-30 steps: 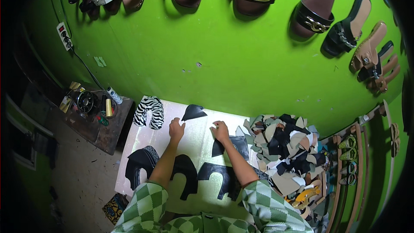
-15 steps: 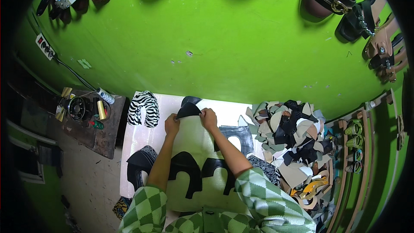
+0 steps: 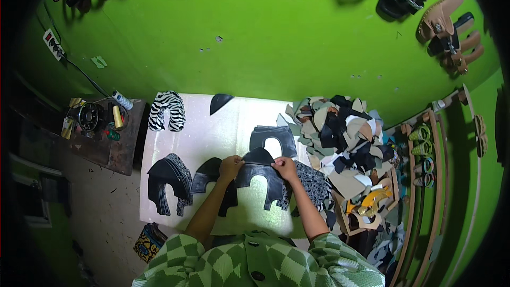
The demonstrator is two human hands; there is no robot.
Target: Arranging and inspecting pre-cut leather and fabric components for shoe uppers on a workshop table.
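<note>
My left hand (image 3: 231, 168) and my right hand (image 3: 286, 168) pinch the two lower corners of a black half-moon leather piece (image 3: 258, 156). It lies along the top edge of a black U-shaped shoe upper piece (image 3: 271, 187) on the white table. Just left is a second black U-shaped piece (image 3: 203, 174), partly hidden behind my left hand and forearm. Another black half-moon piece (image 3: 219, 103) rests alone at the table's far edge. Beyond my right hand sits a pile of black cut pieces (image 3: 259, 137).
At left on the table are stacked black uppers (image 3: 158, 183) and zebra-striped pieces (image 3: 157, 112). Patterned black-and-grey pieces (image 3: 314, 188) lie right of my right hand, beside a heap of scraps (image 3: 345, 130). A machine (image 3: 87, 117) stands on a dark side table (image 3: 114, 151); sandals (image 3: 443, 13) hang on the green wall.
Both hands have come nearer to me and rightward with a half-moon piece, from the table's far part onto the right U-shaped piece. The other half-moon stays at the far edge. The view has shifted.
</note>
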